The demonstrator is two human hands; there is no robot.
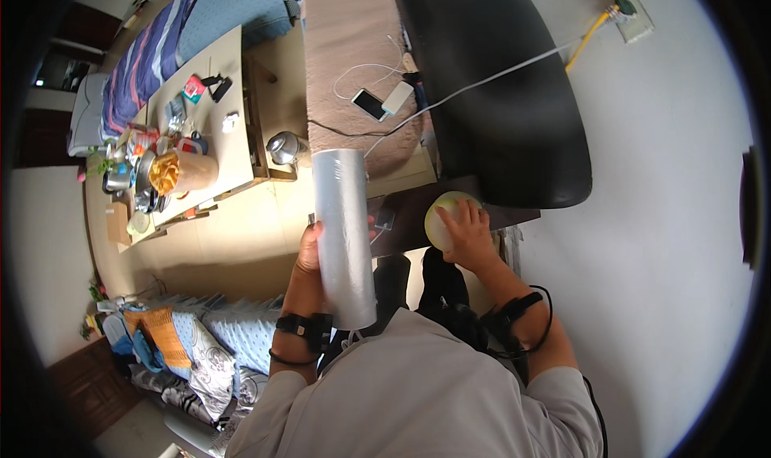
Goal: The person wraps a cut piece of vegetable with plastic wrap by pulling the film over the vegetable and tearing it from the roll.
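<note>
My left hand (310, 246) grips a large roll of clear plastic film (344, 247) around its middle; the roll stretches lengthwise in front of my left forearm and hides part of the hand. My right hand (471, 234) rests spread over a round, pale disc with a yellow-green rim (441, 217), perhaps a lid or a roll of tape; I cannot tell which. The disc lies on a dark brown wooden surface (412, 202). Between my hands a small clear object with a white cable (384, 220) lies on that surface.
Ahead, a pink plush cover (349, 30) bears a smartphone (368, 104) and a white power bank (398, 98). A white cable crosses the black chair back (506, 97) to a wall socket (633, 15). At left are a cluttered table (232, 151) and a metal kettle (284, 147).
</note>
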